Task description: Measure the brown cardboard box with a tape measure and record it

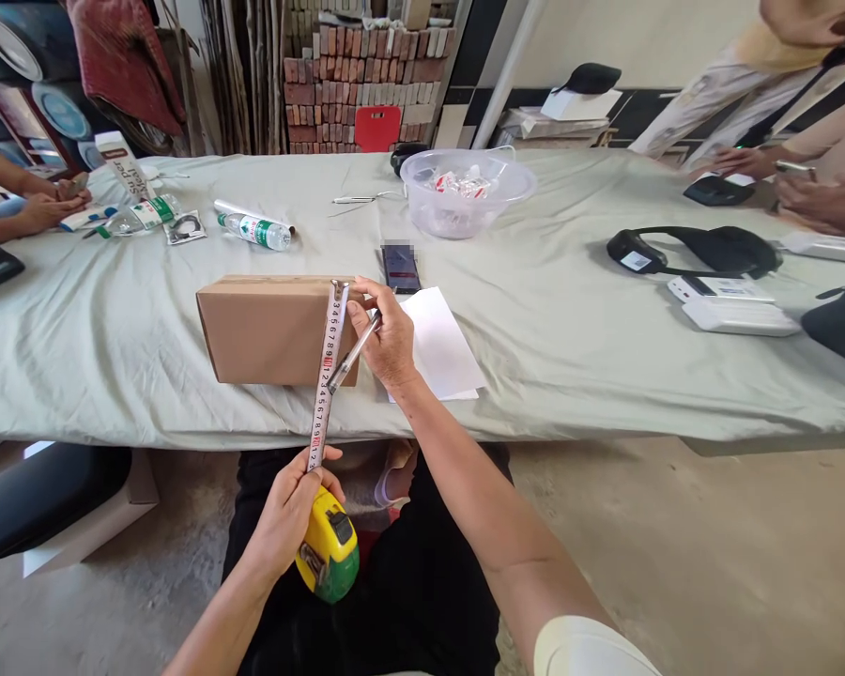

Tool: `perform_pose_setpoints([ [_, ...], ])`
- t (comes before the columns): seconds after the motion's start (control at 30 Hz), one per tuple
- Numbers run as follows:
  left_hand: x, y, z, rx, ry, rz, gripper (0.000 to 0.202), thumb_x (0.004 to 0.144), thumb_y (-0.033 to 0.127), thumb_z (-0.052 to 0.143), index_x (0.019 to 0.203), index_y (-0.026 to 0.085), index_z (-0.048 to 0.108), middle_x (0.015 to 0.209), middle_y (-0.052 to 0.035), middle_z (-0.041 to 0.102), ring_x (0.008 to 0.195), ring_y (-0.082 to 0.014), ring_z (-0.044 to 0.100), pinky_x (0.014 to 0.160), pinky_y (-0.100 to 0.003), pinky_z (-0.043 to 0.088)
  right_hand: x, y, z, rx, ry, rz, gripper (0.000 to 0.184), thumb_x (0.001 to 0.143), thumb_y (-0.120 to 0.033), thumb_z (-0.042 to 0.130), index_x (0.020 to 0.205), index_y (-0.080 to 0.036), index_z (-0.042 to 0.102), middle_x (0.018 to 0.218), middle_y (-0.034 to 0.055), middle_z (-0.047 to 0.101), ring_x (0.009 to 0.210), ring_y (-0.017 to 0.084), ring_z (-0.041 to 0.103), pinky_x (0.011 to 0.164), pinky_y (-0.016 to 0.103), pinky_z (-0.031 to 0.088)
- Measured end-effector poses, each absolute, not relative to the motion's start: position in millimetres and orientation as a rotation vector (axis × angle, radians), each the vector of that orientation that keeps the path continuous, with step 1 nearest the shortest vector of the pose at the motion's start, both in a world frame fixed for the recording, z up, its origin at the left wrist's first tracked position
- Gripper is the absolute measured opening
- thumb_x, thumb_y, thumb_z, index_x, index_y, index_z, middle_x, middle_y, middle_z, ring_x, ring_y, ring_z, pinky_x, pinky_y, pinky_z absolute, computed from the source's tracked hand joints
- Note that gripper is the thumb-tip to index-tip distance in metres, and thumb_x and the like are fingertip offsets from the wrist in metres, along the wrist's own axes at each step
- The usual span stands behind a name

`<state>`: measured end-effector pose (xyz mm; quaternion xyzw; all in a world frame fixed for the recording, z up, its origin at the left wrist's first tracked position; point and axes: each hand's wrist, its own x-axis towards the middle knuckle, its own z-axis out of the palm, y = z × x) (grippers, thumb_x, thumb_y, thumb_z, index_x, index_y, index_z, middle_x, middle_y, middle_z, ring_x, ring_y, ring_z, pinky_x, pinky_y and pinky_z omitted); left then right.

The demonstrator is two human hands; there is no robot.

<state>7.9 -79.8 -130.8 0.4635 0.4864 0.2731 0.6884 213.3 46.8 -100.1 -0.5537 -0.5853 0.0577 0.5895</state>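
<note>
Tape measure [330, 540]: held in left hand [292, 502], extended across front face of cardboard box [268, 333]. Pen [356, 352]: grasped in right hand [391, 338], tilted, lower end at blade [328, 347].

Black trousers [437, 591], a short sleeve [588, 650] (off-white, almost cream).

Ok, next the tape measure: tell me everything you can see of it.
The tape measure has a rounded yellow case, green at one end, with a black button; it looks like plastic. Its pale blade, black-numbered with red tens, is drawn out, slanting from the left hand, which grips it by the case, up the front of the brown box to its top edge, near the right end. A pen points at the blade; contact is unclear.
</note>
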Motion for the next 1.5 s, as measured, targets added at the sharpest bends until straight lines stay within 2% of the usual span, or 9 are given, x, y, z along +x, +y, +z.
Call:
perform_pose_setpoints([
  [0.3, 15, -74, -137, 1.086, 1.09, 0.674, 0.032, 0.085, 0.036, 0.052, 0.109, 0.016, 0.06, 0.068, -0.0021, 0.066, 0.051, -0.0109, 0.051, 0.049, -0.02, 0.039, 214, 48, -98, -1.306, -1.354, 0.161, 0.037, 0.092, -0.057, 0.045, 0.111, -0.029, 0.058, 0.126, 0.0032, 0.066, 0.092, 0.02, 0.065, 0.085, 0.036, 0.052],
  [0.47, 22, -69, -140, 1.102, 1.11, 0.689, 0.026, 0.085, 0.03, 0.05, 0.104, 0.016, 0.06, 0.067, -0.0019, 0.066, 0.054, -0.0124, 0.055, 0.051, -0.021, 0.041, 216, 49, -94, -1.328, -1.33, 0.227, 0.043, 0.088, -0.063, 0.049, 0.111, -0.028, 0.058, 0.125, 0.0036, 0.065, 0.089, 0.02, 0.065, 0.085, 0.036, 0.052],
  [0.6, 27, -67, -149, 1.072, 1.124, 0.711, 0.025, 0.082, 0.029, 0.052, 0.102, 0.017, 0.061, 0.066, -0.0006, 0.066, 0.053, -0.0131, 0.055, 0.052, -0.022, 0.041, 217, 55, -88, -1.375, -1.309, 0.227, 0.044, 0.088, -0.065, 0.047, 0.103, -0.026, 0.059, 0.106, 0.0017, 0.069, 0.083, 0.018, 0.063, 0.082, 0.033, 0.051],
  [0.73, 34, -62, -152, 1.069, 1.135, 0.73, 0.025, 0.082, 0.03, 0.052, 0.101, 0.017, 0.061, 0.067, -0.001, 0.067, 0.052, -0.0123, 0.053, 0.05, -0.021, 0.039, 219, 63, -83, -1.426, -1.309, 0.231, 0.043, 0.089, -0.065, 0.044, 0.099, -0.025, 0.058, 0.087, -0.0012, 0.067, 0.074, 0.015, 0.06, 0.077, 0.03, 0.049],
  [0.87, 41, -54, -150, 1.087, 1.139, 0.722, 0.023, 0.082, 0.029, 0.05, 0.1, 0.017, 0.061, 0.065, -0.0011, 0.067, 0.051, -0.0124, 0.054, 0.049, -0.021, 0.038, 222, 74, -78, -1.491, -1.292, 0.264, 0.038, 0.089, -0.061, 0.047, 0.094, -0.025, 0.057, 0.089, -0.0011, 0.066, 0.072, 0.014, 0.059, 0.075, 0.03, 0.049],
  [1.0, 50, -43, -144, 1.117, 1.145, 0.72, 0.024, 0.083, 0.028, 0.049, 0.101, 0.018, 0.06, 0.065, -0.0014, 0.067, 0.053, -0.0127, 0.055, 0.049, -0.021, 0.038, 229, 91, -80, -1.5, -1.282, 0.274, 0.033, 0.091, -0.055, 0.044, 0.09, -0.025, 0.057, 0.083, -0.0015, 0.065, 0.075, 0.015, 0.061, 0.077, 0.03, 0.048],
  [1.3, 62, -35, -132, 0.892, 0.971, 0.691, 0.027, 0.081, 0.033, 0.053, 0.102, 0.016, 0.056, 0.064, -0.0009, 0.064, 0.052, -0.012, 0.055, 0.049, -0.021, 0.042, 235, 119, -89, -1.495, -1.236, 0.29, 0.03, 0.088, -0.052, 0.049, 0.082, -0.024, 0.056, 0.073, -0.0024, 0.059, 0.078, 0.017, 0.058, 0.086, 0.034, 0.047],
  [1.5, 57, -35, -135, 0.937, 0.966, 0.687, 0.027, 0.084, 0.033, 0.051, 0.106, 0.018, 0.056, 0.066, -0.0001, 0.064, 0.054, -0.0119, 0.055, 0.05, -0.021, 0.043, 236, 108, -82, -1.501, -1.267, 0.321, 0.037, 0.089, -0.058, 0.045, 0.084, -0.023, 0.055, 0.075, -0.0017, 0.059, 0.077, 0.016, 0.056, 0.082, 0.032, 0.045],
])
